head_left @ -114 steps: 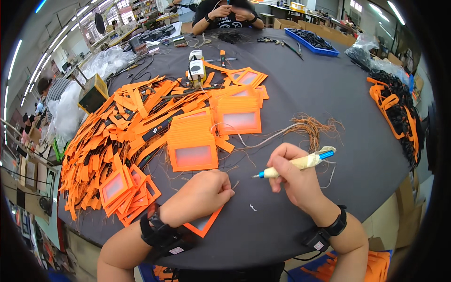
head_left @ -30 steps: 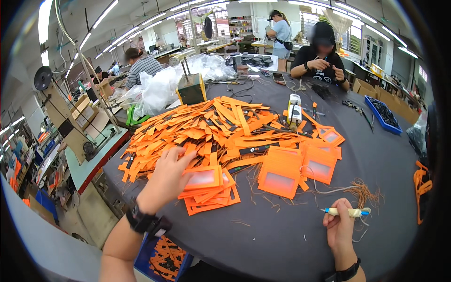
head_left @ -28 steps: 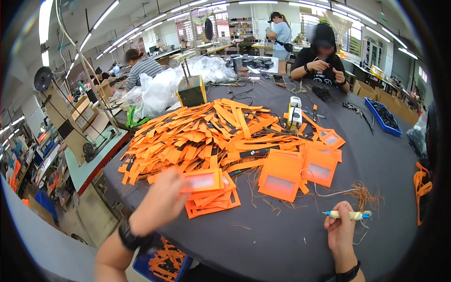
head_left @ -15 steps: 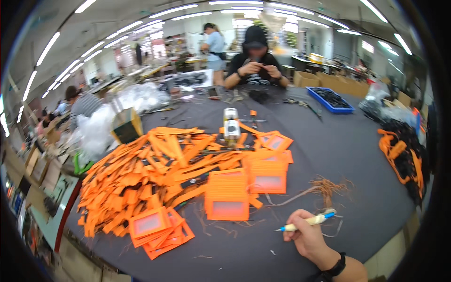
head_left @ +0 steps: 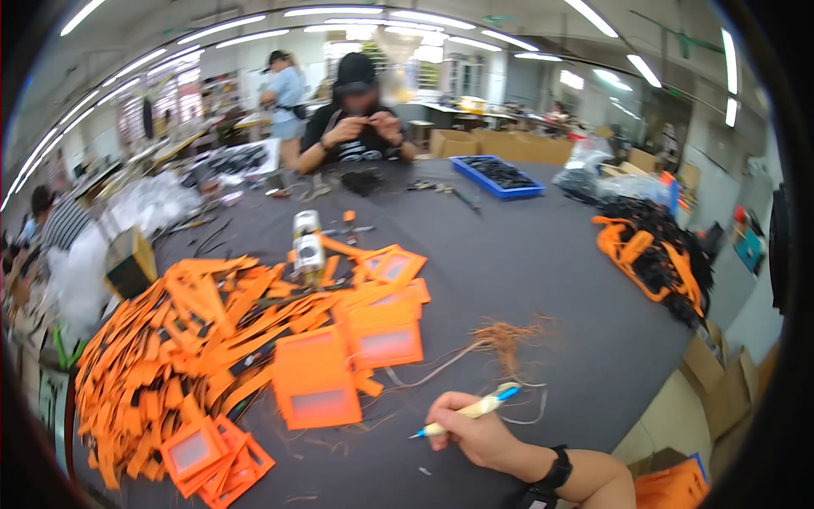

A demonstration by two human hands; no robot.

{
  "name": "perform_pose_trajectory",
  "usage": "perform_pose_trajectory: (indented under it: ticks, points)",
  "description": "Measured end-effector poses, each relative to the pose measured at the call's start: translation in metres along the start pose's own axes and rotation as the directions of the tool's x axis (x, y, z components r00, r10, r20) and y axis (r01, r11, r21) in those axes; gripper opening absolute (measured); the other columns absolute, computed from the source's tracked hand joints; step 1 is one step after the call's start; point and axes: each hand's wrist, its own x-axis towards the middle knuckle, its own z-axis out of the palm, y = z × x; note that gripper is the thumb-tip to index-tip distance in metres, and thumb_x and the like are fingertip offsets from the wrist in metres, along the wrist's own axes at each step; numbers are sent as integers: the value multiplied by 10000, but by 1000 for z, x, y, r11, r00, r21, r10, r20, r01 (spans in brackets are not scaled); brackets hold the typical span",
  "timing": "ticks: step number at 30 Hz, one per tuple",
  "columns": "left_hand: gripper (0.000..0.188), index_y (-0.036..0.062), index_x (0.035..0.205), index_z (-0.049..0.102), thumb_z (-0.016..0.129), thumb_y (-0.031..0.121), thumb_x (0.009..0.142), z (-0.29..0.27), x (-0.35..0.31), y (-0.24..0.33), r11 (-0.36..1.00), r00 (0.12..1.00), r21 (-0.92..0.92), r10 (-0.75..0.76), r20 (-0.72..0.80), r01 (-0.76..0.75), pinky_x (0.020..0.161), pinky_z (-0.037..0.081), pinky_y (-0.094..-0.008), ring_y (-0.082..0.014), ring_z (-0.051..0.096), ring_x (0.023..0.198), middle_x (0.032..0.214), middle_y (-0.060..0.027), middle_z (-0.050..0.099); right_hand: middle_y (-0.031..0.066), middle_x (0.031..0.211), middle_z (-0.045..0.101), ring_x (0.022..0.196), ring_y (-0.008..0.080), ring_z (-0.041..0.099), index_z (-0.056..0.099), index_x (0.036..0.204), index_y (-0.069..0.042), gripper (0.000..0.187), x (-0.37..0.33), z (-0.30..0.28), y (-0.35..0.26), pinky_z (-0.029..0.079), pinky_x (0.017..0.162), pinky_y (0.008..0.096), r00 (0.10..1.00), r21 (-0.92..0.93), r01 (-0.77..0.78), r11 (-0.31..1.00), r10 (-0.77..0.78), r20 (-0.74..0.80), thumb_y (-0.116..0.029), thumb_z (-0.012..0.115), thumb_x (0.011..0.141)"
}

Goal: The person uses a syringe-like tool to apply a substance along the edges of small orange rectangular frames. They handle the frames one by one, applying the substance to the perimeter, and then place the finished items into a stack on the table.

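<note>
My right hand (head_left: 475, 431) is closed round a pen-like tool (head_left: 468, 413) with a pale yellow body, blue ends and a thin pointed tip aimed left. It holds the tool just over the dark tabletop; nothing touches the tip. My left hand is out of view. Left of my hand lies a stack of flat orange pieces with clear windows (head_left: 318, 382), with another stack of windowed pieces (head_left: 386, 331) behind it. Nearer the front edge is a loose fan of similar pieces (head_left: 199, 454). Beyond my hand sits a tangle of brown-orange threads (head_left: 506, 339) beside a pale cord (head_left: 432, 373).
A large heap of orange straps (head_left: 170, 339) covers the left side. Behind it stand a white bottle-like object (head_left: 308, 242) and a yellow-edged box (head_left: 131, 263). A blue tray (head_left: 500, 188) lies far off; black-and-orange goods (head_left: 649, 254) lie right. Across the table a person (head_left: 356, 127) handles something small.
The view has swung right, so the table's things sit farther left in the picture. My right hand keeps its hold on the pen-like tool, near the same spot over the table.
</note>
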Motion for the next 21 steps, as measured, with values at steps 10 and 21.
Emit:
perform_pose_trajectory:
  ticks: [10, 21]
  points:
    - [155, 37, 803, 624, 593, 173, 870, -25, 35, 78, 990, 991, 36, 135, 8, -135, 604, 485, -387, -319, 605, 654, 731, -160, 608, -30, 681, 558, 580, 42, 534, 575, 873, -78, 187, 9, -1, -3, 415, 522, 197, 1000, -64, -3, 998, 4, 12, -259, 592, 916]
    - [168, 34, 795, 630, 595, 181, 869, -27, 40, 95, 988, 989, 44, 144, 26, -145, 589, 482, -396, -329, 604, 643, 712, -169, 607, -31, 662, 548, 576, 38, 535, 570, 875, -70, 198, 14, -7, -1, 409, 517, 195, 1000, -79, 9, 997, -9, 6, -263, 587, 921]
